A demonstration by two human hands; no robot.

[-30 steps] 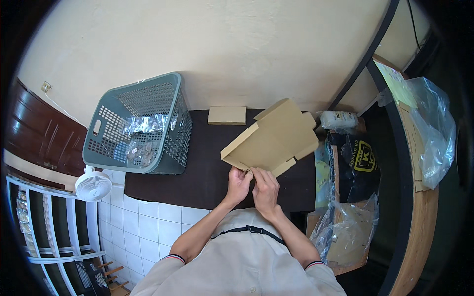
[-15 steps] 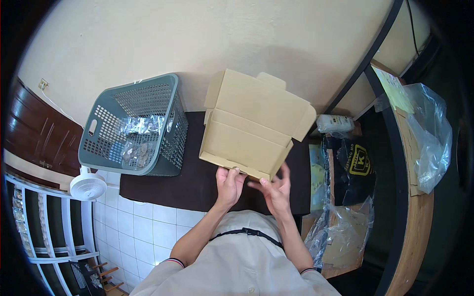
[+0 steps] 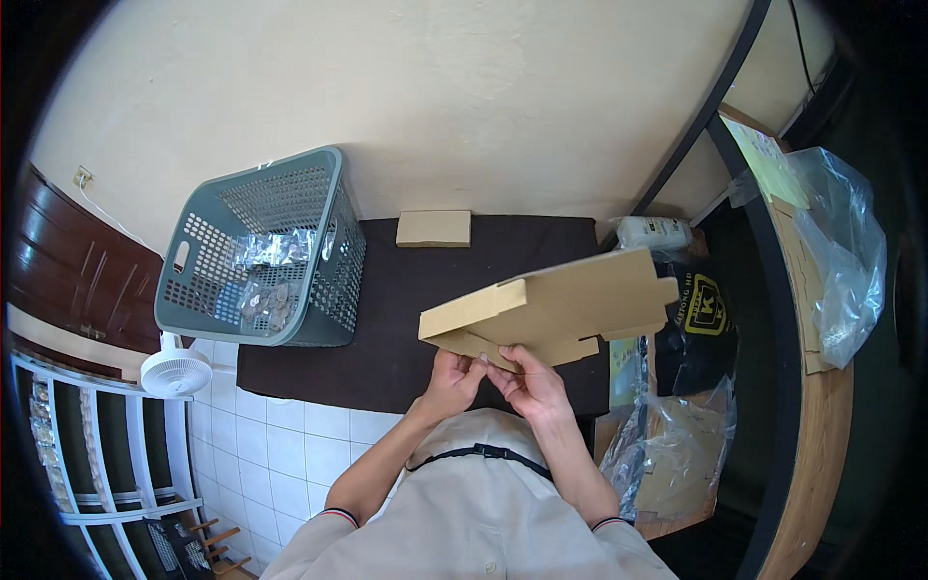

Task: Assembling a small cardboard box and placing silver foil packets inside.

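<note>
Clock positions read from the hands, 12 pointing away from the person.

Wall (image 3: 464,106): plain, cream, spans 12. Table (image 3: 387,290): dark brown top, its far edge close against the wall. Counter (image 3: 822,454): wood with a dark edge, curves through 3 to 4; a clear bag (image 3: 851,261) lies crumpled on it towards 2. Basket (image 3: 335,295): grey-green, perforated, on the table at 10, its mouth showing a few packets inside. Carton (image 3: 590,300): brown, part folded, held tilted over the table just in front of the person; its broad panel runs out towards 2, while a raised wall stands along its 11 side. Tabs stick out at the right end. Black bag (image 3: 677,348): between 2 and 3, beyond the table's right edge. Fan (image 3: 176,372): white, round, at 9. Box (image 3: 433,228): brown, flat, closed, lies on the table between 11 and 12, well apart from the carton.

Left hand (image 3: 449,387): fingers narrow, holding the carton's near edge. Right hand (image 3: 538,391): just beside it, thumb on the same edge, fingers curled close in a pinch. Fingertips of both nearly meet; cannot tell whether they touch.

Packets (image 3: 280,247): shiny, clear, contents too small to identify.
</note>
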